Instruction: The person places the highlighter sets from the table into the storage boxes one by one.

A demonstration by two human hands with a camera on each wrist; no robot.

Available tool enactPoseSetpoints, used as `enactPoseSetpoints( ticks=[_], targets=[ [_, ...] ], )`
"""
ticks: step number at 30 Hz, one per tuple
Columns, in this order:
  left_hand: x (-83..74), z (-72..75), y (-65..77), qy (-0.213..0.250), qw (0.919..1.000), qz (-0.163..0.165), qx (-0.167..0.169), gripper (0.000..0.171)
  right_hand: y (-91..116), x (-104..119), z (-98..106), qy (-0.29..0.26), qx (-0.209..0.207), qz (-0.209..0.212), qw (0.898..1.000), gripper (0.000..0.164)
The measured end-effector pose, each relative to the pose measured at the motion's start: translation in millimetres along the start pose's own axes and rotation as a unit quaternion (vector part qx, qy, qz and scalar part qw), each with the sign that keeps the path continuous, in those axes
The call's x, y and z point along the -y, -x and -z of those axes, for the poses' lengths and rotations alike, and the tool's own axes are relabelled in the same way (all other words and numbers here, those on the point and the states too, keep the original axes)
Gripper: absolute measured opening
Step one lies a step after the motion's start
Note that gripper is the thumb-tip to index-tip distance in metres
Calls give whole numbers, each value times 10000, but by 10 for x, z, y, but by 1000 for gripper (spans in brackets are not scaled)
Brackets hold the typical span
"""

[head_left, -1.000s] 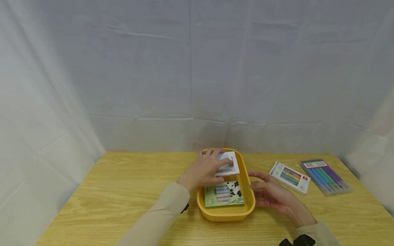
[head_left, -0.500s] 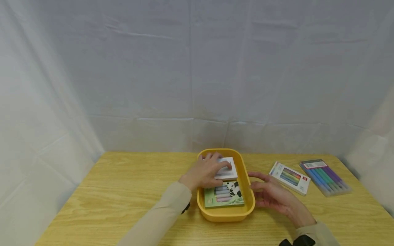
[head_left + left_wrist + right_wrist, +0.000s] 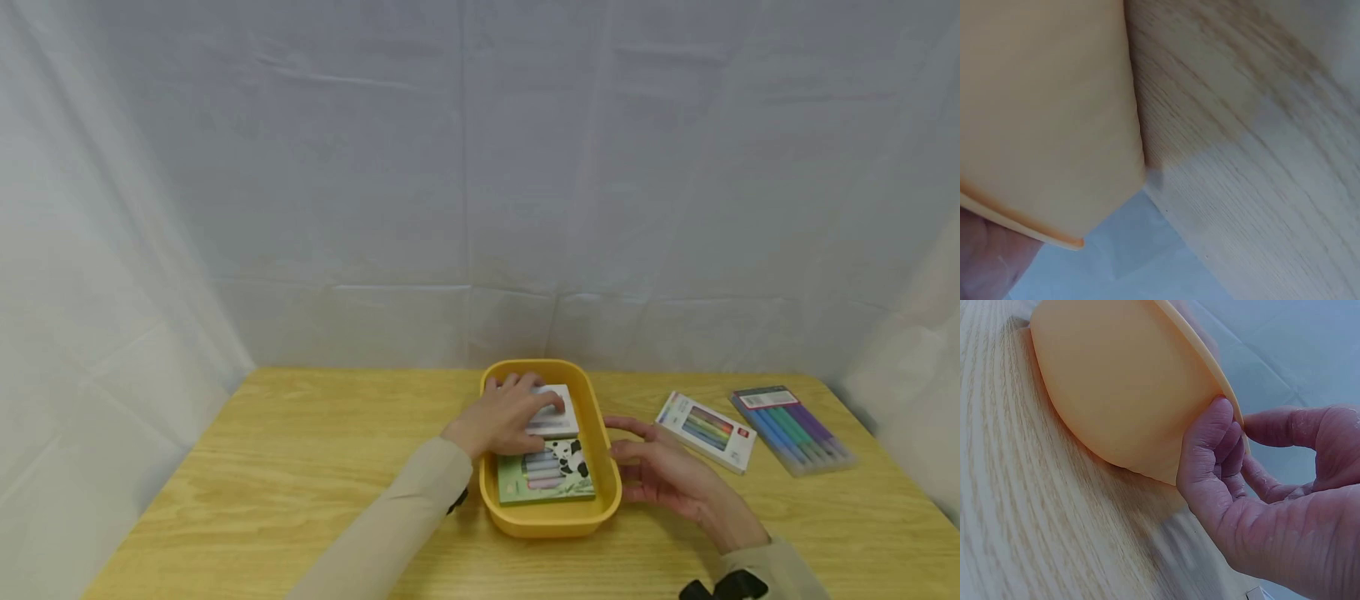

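A yellow plastic basket (image 3: 551,530) stands on the wooden table, right of the middle. Inside it, a green box of pens or crayons with a panda picture (image 3: 546,473) lies in the near half. Just behind that box lies a white box (image 3: 557,427), partly covered by my left hand (image 3: 502,417), which grips it from above with spread, bent fingers. Against the basket's right side, my right hand (image 3: 667,471) holds the rim. The right wrist view shows bent fingers (image 3: 1207,440) under the rim, with another digit touching the rim's edge.
On the table to the right lie a white box of coloured pens with a window (image 3: 707,432) and a clear pack of blue, green and purple pens (image 3: 792,431). A pale cloth (image 3: 360,167) hangs behind the table's back edge.
The white box, raised and tilted a second ago, has come down flat in the basket with my left hand. My right hand has stayed at the rim.
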State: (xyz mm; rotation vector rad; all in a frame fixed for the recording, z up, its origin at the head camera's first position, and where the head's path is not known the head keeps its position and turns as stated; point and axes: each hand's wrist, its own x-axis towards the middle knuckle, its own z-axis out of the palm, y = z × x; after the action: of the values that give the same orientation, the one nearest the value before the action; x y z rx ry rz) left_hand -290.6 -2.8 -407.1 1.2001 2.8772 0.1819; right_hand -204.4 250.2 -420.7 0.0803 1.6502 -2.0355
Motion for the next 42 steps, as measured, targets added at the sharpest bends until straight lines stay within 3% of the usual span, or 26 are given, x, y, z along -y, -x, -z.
enactPoseSetpoints(
  ticks=[30, 35, 42],
  targets=[
    [-8, 16, 6, 145, 9997, 26, 218, 40, 11, 6, -17, -153, 13, -88, 9998, 71],
    [-17, 55, 64, 231, 9997, -25, 75, 42, 12, -1, -19, -153, 2, -80, 9999, 71],
    [26, 120, 230, 500, 9974, -51, -524, 40, 11, -7, -3, -149, 115, 19, 9998, 71]
  ],
)
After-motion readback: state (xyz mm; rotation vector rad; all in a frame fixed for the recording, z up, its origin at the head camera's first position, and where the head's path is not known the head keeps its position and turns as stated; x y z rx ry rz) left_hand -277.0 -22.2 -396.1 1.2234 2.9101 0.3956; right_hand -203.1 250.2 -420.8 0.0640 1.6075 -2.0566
